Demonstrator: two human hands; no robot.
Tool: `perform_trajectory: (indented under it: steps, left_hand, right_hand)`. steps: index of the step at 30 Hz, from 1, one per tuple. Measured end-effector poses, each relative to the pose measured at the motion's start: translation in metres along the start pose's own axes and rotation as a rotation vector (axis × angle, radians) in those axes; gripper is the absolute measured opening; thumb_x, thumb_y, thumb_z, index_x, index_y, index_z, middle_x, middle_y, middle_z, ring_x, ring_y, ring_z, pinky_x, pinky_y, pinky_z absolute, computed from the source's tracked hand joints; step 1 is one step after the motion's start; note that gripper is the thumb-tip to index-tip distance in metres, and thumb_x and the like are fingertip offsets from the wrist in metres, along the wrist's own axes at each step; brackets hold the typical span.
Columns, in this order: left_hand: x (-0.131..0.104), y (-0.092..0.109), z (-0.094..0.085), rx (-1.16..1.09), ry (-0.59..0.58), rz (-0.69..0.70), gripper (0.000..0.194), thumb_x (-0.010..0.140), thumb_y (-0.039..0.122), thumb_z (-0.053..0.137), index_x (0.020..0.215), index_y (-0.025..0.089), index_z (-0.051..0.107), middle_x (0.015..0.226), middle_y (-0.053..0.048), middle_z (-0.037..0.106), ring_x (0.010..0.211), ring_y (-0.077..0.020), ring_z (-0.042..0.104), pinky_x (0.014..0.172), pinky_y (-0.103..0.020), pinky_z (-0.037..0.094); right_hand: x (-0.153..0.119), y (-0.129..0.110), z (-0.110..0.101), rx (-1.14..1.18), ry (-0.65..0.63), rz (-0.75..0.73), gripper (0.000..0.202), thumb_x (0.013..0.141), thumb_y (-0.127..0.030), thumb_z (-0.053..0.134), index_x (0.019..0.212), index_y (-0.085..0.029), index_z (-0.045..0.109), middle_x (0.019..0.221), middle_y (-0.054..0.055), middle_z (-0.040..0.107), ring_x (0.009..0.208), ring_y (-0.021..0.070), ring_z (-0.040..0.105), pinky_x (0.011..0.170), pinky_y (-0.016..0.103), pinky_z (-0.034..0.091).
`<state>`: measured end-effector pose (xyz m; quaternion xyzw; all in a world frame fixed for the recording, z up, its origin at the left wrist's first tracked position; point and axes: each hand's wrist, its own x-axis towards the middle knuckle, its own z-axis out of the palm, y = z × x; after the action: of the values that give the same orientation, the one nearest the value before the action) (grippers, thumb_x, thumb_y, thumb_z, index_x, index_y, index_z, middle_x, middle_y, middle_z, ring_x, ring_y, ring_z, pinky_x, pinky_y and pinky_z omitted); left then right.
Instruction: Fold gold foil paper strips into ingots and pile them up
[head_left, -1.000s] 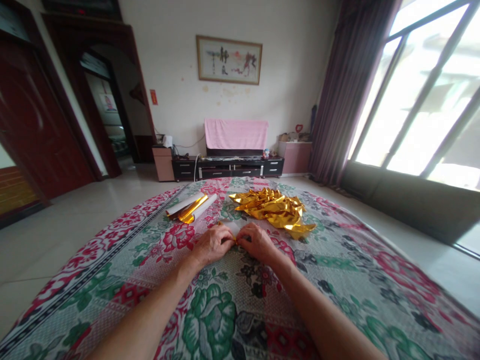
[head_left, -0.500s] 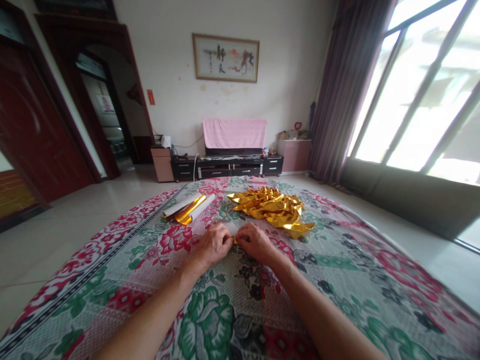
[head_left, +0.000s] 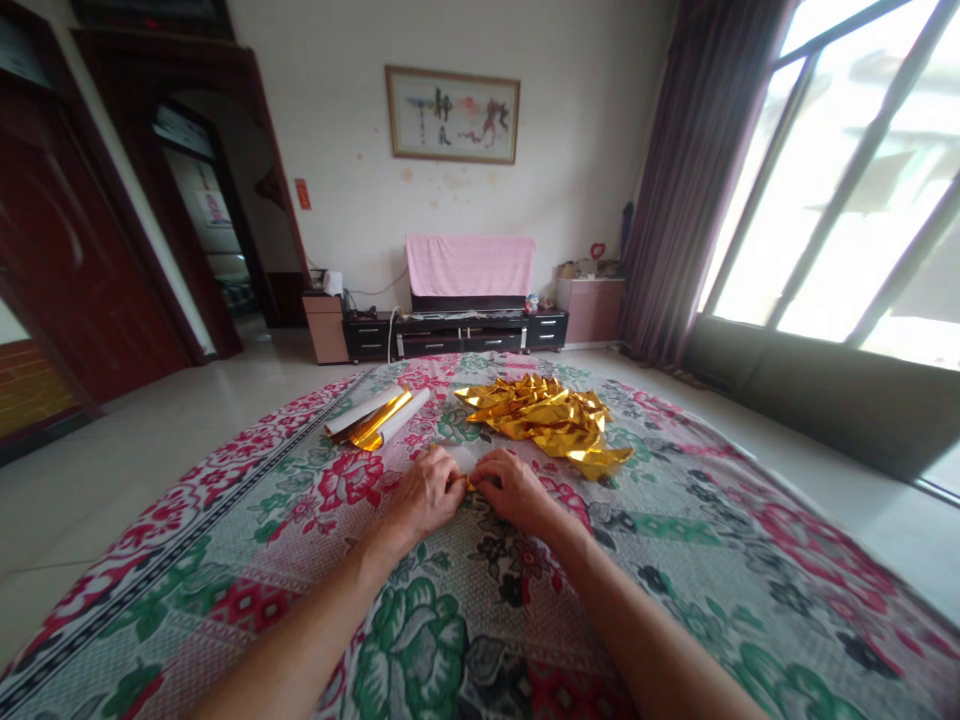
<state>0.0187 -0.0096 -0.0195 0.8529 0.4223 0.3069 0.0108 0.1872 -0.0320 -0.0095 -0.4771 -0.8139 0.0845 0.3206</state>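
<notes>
My left hand point(head_left: 431, 488) and my right hand point(head_left: 511, 487) meet over the middle of the tablecloth, fingertips pinched close together. Between them they grip a sheet of gold foil paper point(head_left: 463, 458); its pale back shows just beyond the fingers, and a sliver of gold shows at the thumbs. Most of the sheet is hidden by my hands. Ahead and to the right lies a pile of folded gold foil pieces point(head_left: 544, 415). Loosely curled gold foil sheets with white backs point(head_left: 379, 415) rest ahead to the left.
A flowered cloth point(head_left: 420, 640) covers the round table. Beyond it stand a low black TV cabinet point(head_left: 469, 343) and a screen under a pink towel point(head_left: 470, 266). A window point(head_left: 862, 180) with a purple curtain point(head_left: 675, 200) is on the right, a dark red door point(head_left: 75, 230) on the left.
Both hands stay in the same spot, still pinching the foil sheet, with only a slight shift of the fingers. The pile and the curled sheets have not moved.
</notes>
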Motion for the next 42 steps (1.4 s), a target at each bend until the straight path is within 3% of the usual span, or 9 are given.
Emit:
perform_trajectory:
  steps: [17,23,33,42]
  left_hand:
    - [0.000,0.001,0.001,0.043,-0.003,-0.011,0.011,0.076,0.015,0.047,0.066,0.018,0.050,0.074,-0.002,0.051,0.077,-0.0155,0.049,0.074,-0.028,0.040]
    - [0.000,0.000,0.002,0.030,0.001,-0.012,0.010,0.075,0.014,0.048,0.066,0.018,0.050,0.075,-0.003,0.051,0.078,-0.0157,0.050,0.074,-0.029,0.040]
    - [0.001,0.001,0.001,-0.005,0.013,-0.034,0.011,0.074,0.014,0.048,0.064,0.018,0.049,0.073,-0.003,0.052,0.076,-0.0161,0.050,0.073,-0.029,0.040]
    - [0.001,0.002,0.000,-0.019,0.015,-0.028,0.011,0.072,0.011,0.049,0.064,0.018,0.051,0.072,-0.003,0.052,0.074,-0.0154,0.051,0.071,-0.029,0.041]
  right_hand:
    - [-0.001,-0.004,0.002,-0.016,0.032,0.012,0.018,0.076,-0.011,0.051,0.073,-0.018,0.068,0.078,0.004,0.065,0.080,0.0132,0.055,0.078,0.023,0.040]
    - [-0.002,-0.001,0.010,-0.030,0.069,0.080,0.010,0.075,-0.020,0.056,0.073,-0.019,0.066,0.083,0.004,0.062,0.082,0.0147,0.053,0.076,0.025,0.039]
    - [0.000,-0.005,0.010,-0.064,0.033,0.175,0.013,0.074,-0.016,0.053,0.076,-0.020,0.066,0.085,0.004,0.059,0.085,0.0150,0.053,0.078,0.025,0.037]
    - [-0.002,-0.010,0.013,-0.087,0.051,0.217,0.009,0.075,-0.022,0.055,0.078,-0.021,0.064,0.090,0.004,0.057,0.085,0.0159,0.052,0.085,0.030,0.034]
